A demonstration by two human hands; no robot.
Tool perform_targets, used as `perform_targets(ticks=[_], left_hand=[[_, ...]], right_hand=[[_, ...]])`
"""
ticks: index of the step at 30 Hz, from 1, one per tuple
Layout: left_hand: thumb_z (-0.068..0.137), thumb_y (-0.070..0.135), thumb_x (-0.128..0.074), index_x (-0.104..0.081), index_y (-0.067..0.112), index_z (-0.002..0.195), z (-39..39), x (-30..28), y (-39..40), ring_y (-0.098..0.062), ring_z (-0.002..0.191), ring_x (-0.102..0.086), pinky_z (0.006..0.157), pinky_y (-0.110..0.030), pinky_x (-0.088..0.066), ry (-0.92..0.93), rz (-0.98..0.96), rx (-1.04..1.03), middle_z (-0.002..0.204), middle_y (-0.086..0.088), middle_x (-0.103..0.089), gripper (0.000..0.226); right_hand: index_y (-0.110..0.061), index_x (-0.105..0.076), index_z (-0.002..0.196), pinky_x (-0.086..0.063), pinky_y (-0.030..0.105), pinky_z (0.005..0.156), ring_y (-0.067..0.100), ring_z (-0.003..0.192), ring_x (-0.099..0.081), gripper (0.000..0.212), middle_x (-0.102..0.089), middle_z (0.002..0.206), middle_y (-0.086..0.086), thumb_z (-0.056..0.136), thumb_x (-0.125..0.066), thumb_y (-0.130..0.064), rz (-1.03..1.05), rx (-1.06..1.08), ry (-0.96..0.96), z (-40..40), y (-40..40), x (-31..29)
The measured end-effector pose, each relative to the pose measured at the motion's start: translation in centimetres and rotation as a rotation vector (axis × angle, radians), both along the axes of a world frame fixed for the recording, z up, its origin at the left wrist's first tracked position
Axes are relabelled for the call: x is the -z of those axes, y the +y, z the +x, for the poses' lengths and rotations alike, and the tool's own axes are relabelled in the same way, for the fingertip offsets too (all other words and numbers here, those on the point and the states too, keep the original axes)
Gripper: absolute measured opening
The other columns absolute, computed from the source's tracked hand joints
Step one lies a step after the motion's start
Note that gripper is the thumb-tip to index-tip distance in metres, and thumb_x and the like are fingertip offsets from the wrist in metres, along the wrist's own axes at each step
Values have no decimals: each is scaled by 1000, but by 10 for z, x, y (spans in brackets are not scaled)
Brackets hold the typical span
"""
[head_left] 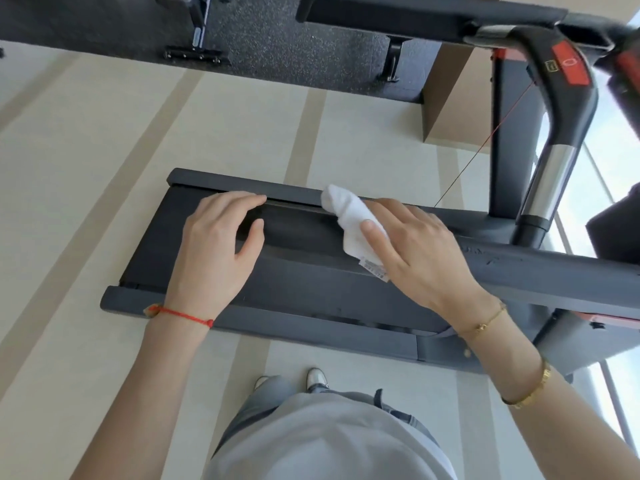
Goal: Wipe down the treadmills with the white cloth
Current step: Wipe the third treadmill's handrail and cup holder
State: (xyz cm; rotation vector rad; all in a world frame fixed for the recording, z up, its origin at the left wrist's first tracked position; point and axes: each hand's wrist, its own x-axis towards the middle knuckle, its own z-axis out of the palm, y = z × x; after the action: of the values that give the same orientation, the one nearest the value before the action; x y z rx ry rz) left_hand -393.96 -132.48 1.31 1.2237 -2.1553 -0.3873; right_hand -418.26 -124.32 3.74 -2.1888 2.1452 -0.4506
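A dark grey treadmill [277, 327] lies across the middle of the head view, its black belt running left to right. My right hand [422, 251] holds a bunched white cloth [349, 220], thumb pressed on it, over the belt and the far side rail. A small label hangs from the cloth's lower edge. My left hand [218, 244] hovers with relaxed, slightly bent fingers over the belt's left part and holds nothing.
The treadmill's upright and handrail with a red stop button [568, 64] rise at the right, with a thin red cord hanging from it. Black speckled mat and equipment feet [194, 53] lie at the back. A brown box [453, 95] stands behind. Pale striped floor surrounds my shoes.
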Motion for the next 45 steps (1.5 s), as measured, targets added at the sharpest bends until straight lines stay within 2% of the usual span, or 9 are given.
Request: perform_targets(ticks=[10,17,22,28,31,35,40,43,45], left_hand=[[93,14,-57,-64,14,120,28,0,-28,-21,112,-58,96,-46,-47,-29,56,94,122,3,-64,28],[96,17,-57,-62,12,127,43,1,-34,-17,117,-55,102,-43,-45,-2,124,150,125,1,-62,31],[95,17,-58,-61,13,126,53,4,-41,-18,115,-57,98,-45,-46,5,139,182,124,3,-62,31],[96,15,-56,-63,11,119,58,9,-48,-16,107,-60,94,-43,-49,40,156,230,117,3,-64,25],[97,18,-54,-62,12,123,57,9,-52,-15,112,-59,98,-42,-47,54,175,246,121,4,-63,28],[98,20,-54,-61,14,124,59,11,-53,-13,112,-58,98,-41,-48,64,189,260,121,5,-62,28],[96,17,-55,-62,15,119,59,12,-55,-10,104,-59,93,-36,-50,84,183,280,113,8,-62,23],[96,17,-56,-62,14,117,60,12,-57,-10,103,-60,92,-38,-51,78,181,291,112,8,-63,23],[96,19,-54,-62,14,121,61,12,-58,-11,108,-59,95,-38,-50,74,185,299,117,7,-62,27]], right_hand=[[-30,-56,125,-43,38,84,24,89,-58,56,-61,113,-7,98,-12,-52,3,28,91,84,-49,6],[-17,-56,79,-44,40,67,30,69,-54,41,-57,74,1,98,-32,-45,-50,327,-15,47,-34,4],[-22,-49,82,-39,35,58,27,66,-54,33,-56,76,-2,99,-32,-44,-19,174,48,105,-74,6],[-23,-65,116,-42,35,85,23,93,-58,41,-64,108,-4,102,-34,-46,-190,76,42,106,-50,17],[-21,-65,91,-41,36,72,24,74,-55,35,-63,85,-3,99,-38,-43,-180,195,23,90,-45,13],[-22,-34,56,-31,31,52,25,53,-43,47,-42,53,-4,95,-38,-47,51,337,-25,103,-89,4],[-26,-61,85,-36,31,59,23,68,-56,37,-58,75,-5,99,-34,-47,-48,160,86,119,-83,12],[-24,-62,122,-41,31,86,19,97,-57,42,-62,112,-6,101,-33,-48,-150,17,56,107,-52,16],[-24,-64,118,-43,34,88,21,96,-58,41,-64,110,-4,101,-35,-48,-152,46,55,96,-44,16]])
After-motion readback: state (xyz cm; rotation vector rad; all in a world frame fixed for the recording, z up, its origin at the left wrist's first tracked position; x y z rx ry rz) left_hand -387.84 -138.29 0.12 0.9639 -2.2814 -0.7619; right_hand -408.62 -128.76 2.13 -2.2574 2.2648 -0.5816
